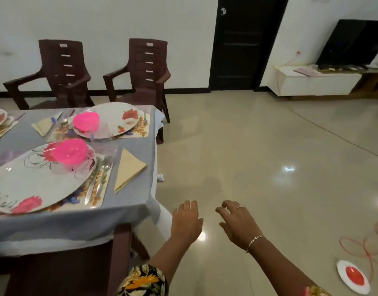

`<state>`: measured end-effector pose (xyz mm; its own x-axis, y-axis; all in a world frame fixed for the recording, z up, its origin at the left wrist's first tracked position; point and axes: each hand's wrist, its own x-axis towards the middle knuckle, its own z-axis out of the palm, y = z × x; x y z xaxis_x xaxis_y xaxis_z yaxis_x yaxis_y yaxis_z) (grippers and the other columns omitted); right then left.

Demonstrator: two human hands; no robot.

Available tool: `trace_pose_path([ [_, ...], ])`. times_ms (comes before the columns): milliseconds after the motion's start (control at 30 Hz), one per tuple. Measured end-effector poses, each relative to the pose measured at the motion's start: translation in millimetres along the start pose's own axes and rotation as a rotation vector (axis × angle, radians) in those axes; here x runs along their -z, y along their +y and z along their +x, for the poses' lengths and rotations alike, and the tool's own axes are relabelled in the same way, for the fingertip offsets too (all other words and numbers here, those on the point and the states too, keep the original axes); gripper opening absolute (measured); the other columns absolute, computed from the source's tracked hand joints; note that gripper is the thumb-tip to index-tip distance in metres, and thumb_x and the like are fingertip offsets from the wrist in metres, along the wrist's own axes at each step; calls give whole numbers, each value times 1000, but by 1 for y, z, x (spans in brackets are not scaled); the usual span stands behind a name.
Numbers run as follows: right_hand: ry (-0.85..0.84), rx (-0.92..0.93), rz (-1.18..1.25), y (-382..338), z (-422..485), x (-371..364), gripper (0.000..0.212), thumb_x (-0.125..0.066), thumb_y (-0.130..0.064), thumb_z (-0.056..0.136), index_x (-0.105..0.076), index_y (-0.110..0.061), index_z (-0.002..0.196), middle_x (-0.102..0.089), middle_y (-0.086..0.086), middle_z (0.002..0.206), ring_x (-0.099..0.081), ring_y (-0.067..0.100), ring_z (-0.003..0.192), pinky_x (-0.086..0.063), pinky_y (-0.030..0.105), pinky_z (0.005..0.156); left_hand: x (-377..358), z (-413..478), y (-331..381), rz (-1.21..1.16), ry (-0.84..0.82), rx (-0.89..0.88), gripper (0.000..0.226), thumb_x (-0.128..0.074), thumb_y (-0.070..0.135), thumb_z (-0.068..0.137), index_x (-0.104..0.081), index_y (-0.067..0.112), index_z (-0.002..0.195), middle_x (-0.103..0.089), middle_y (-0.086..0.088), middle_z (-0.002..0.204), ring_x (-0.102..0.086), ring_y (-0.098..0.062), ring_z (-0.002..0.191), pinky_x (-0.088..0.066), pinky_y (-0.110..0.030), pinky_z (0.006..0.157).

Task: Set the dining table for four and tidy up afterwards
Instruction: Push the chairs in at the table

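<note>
The dining table (132,133) with a grey cloth fills the left of the view. A near floral plate (30,180) carries an upturned pink bowl (70,151); cutlery (98,180) and a folded beige napkin (128,167) lie to its right. A far floral plate (119,118) has another pink bowl (86,121) at its left, with a second napkin (44,126) beyond. My left hand (187,221) and my right hand (237,223) hover over the floor right of the table's corner, both empty with fingers loosely apart.
Two brown plastic chairs (62,73) (145,71) stand behind the table, and a third chair (81,268) is at the near edge. A crumpled paper (160,177) lies on the tiled floor. A white-and-red extension reel (353,276) and orange cable lie at lower right. A dark door (243,43) and a TV cabinet (316,83) line the far wall.
</note>
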<state>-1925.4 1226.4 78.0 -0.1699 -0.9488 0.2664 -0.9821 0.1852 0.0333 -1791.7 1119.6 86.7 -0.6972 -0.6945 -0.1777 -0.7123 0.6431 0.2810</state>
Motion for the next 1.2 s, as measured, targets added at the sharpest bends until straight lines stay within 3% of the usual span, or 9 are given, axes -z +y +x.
trace_pose_path([
  [433,26,56,34,165,233,-81,56,-89,-32,40,-60,-24,88,-60,-4,84,-62,15,68,-48,24,52,47,281,9,-101,48,29,49,-45,35,96,-36,11,138,-43,-7,139,-44,-23,124,-35,-31,102],
  [767,76,132,128,324,441,-127,68,-89,-28,39,-46,-25,92,-60,-5,82,-61,15,66,-46,23,50,95,517,27,-10,0,107,49,-40,39,97,-33,15,139,-41,-3,138,-42,-20,123,-32,-27,99],
  [1200,47,277,107,468,738,-229,52,-91,-25,39,-64,-22,83,-60,-4,79,-61,16,61,-49,24,47,158,821,-29,-247,132,396,46,-45,35,96,-37,13,135,-43,-4,136,-43,-21,124,-37,-30,99],
])
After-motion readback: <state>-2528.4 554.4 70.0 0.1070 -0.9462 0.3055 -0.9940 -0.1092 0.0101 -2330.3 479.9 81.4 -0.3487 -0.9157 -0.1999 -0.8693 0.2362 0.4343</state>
